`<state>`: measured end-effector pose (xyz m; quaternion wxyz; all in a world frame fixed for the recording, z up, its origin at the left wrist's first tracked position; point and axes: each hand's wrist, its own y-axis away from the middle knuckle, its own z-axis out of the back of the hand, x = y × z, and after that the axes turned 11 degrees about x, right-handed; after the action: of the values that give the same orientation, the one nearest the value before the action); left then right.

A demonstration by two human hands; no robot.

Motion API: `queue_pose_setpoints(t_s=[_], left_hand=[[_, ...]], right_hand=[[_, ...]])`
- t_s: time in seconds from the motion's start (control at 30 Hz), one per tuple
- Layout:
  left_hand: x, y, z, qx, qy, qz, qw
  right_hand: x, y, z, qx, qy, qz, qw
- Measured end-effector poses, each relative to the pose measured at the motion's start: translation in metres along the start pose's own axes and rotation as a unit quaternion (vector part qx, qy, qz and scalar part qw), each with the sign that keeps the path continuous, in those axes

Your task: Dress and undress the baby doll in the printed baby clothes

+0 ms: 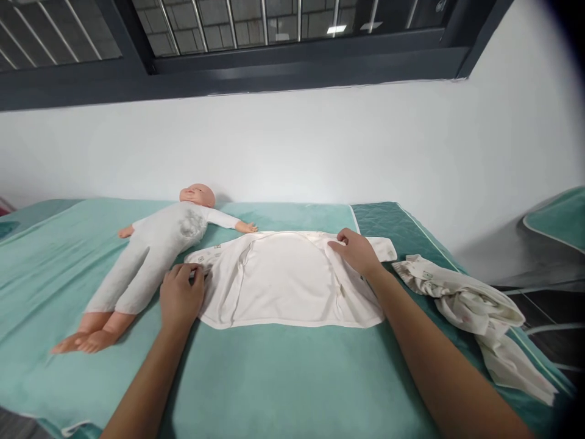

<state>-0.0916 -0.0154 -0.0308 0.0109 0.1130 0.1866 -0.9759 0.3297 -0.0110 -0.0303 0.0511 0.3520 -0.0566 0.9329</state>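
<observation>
A small white baby top (287, 280) lies spread open on the green sheet, its sleeves out to both sides. My left hand (183, 292) is at the top's left edge, near the left sleeve, fingers curled; whether cloth is between them is hard to tell. On the upper right part of the top rests my right hand (356, 250), with thumb and forefinger closed on the white cloth by the front panel. Left of the top, a baby doll (155, 244) in a white bodysuit lies on its back, one hand touching near the top's upper edge.
Crumpled white baby clothing (470, 299) lies at the right side of the bed. The bed, covered with a green sheet (283, 384), stands against a white wall (283, 152) under a barred window. A green padded item (560, 219) shows at the far right.
</observation>
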Motion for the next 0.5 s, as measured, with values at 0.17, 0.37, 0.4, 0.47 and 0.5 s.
queue_pose_setpoints(t_s=[0.17, 0.37, 0.4, 0.47, 0.5], left_hand=[[-0.033, 0.025, 0.012, -0.050, 0.087, -0.088, 0.991], [-0.147, 0.065, 0.004, 0.167, 0.303, -0.162, 0.924], [-0.168, 0.069, 0.000, 0.215, 0.329, -0.158, 0.906], [-0.207, 0.074, -0.006, 0.276, 0.331, -0.165, 0.887], [-0.224, 0.077, -0.008, 0.289, 0.308, -0.180, 0.888]], right_hand=[[-0.002, 0.000, -0.002, -0.044, -0.162, -0.006, 0.986], [-0.014, -0.007, -0.003, -0.012, -0.340, -0.039, 0.940], [-0.015, -0.007, -0.003, -0.006, -0.360, -0.039, 0.932], [-0.017, -0.006, -0.003, 0.006, -0.404, -0.039, 0.914], [-0.018, -0.005, -0.003, 0.012, -0.424, -0.039, 0.905]])
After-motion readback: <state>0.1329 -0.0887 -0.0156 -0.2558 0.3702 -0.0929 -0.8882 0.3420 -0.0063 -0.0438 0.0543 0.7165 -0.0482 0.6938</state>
